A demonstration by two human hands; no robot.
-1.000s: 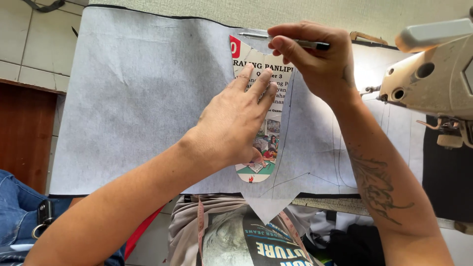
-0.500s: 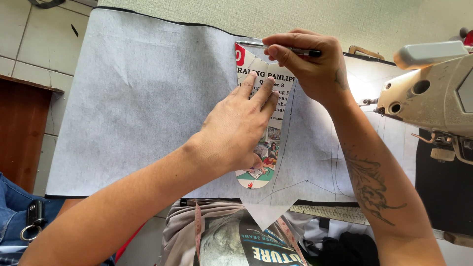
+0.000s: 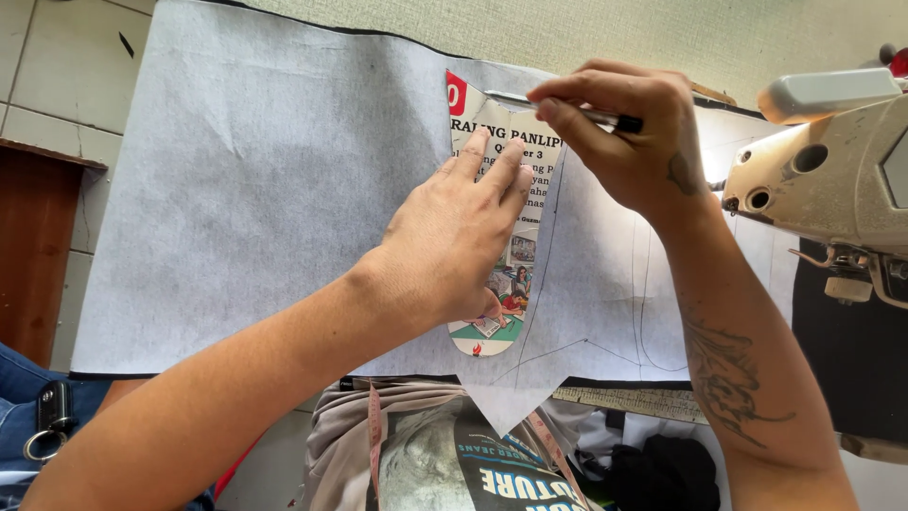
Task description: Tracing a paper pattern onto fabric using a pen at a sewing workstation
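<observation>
At twelve o'clock on the grey interfacing sheet (image 3: 255, 208): my right hand (image 3: 629, 142) pinches a pen (image 3: 577, 112); left hand (image 3: 454, 237), fingers together, pins the printed-card template (image 3: 515, 260). Risk I see: template slipping, skewing the outline.

Left hand (image 3: 454, 237) pressed flat, right hand (image 3: 624, 142) fingers pinched

- this is looking like a sewing workshop.
- a cream sewing machine (image 3: 832, 170) is sitting at the right edge of the table (image 3: 605, 28).
- grey interfacing (image 3: 265, 189) is lying spread across it, with pen lines showing.
- a paper template (image 3: 501, 237) is resting on the fabric.
- a tape measure (image 3: 375, 445) is hanging over cloth below.
</observation>
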